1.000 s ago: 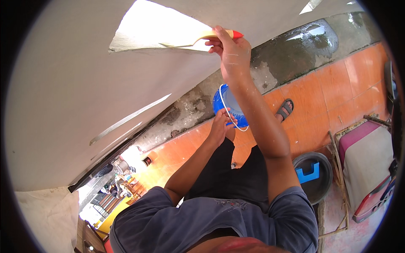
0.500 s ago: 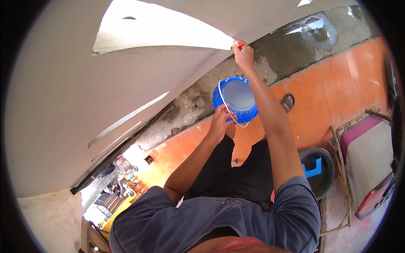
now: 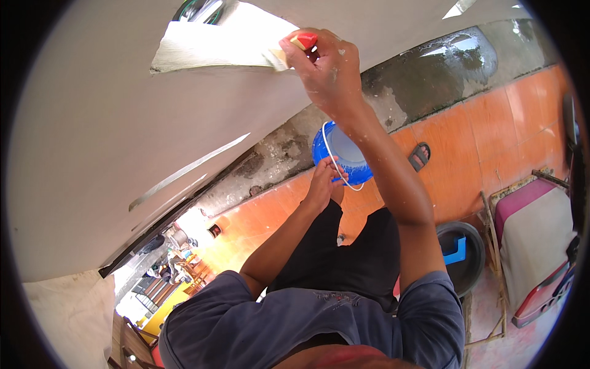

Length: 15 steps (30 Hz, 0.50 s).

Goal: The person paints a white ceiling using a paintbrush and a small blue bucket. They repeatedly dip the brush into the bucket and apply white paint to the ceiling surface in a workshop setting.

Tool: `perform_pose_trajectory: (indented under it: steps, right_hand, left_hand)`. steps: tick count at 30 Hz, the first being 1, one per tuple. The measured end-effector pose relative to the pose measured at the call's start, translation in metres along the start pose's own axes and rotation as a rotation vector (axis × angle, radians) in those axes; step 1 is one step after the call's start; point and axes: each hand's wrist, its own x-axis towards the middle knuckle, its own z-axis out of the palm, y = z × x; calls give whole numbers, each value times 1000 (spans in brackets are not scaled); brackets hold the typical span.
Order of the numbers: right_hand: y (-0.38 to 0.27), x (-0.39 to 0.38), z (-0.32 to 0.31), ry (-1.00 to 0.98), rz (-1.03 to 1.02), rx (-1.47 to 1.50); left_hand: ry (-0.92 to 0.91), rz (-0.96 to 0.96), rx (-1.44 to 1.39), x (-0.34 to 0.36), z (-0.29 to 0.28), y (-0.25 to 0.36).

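Observation:
My right hand (image 3: 329, 74) is raised at the wall opening, closed on a paintbrush (image 3: 304, 41) with a red and pale handle. The brush's pale bristles point toward the white edge of the opening (image 3: 215, 49). Lower down, my left hand (image 3: 322, 184) grips a blue bucket (image 3: 319, 150) by its near side, fingers around the rim and the white wire handle (image 3: 327, 136). Whitish liquid (image 3: 345, 146) fills part of the bucket, and pale splashes mark its inner wall. My right forearm hides the bucket's right side.
A pale wall (image 3: 92, 160) slants along the left, with a narrow slot (image 3: 190, 172) in it. Orange tiles (image 3: 461, 147) cover the floor beside a wet concrete strip (image 3: 424, 80). To the right are a dark basin (image 3: 470, 277) with a blue object and a cushioned chair (image 3: 534, 246).
My right hand has moved up, left and closer to the camera with the paintbrush, along the opening's edge. The left hand stays at the bucket.

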Motion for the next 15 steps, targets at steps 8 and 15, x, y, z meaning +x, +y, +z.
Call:
perform_pose_trajectory:
  steps: [8, 15]
  right_hand:
    - [-87, 24, -12, 180, 266, 581]
    - [21, -10, 3, 179, 629, 1007]
  left_hand:
    - [-24, 41, -45, -1, 11, 5]
    - [-31, 17, -20, 2, 9, 4]
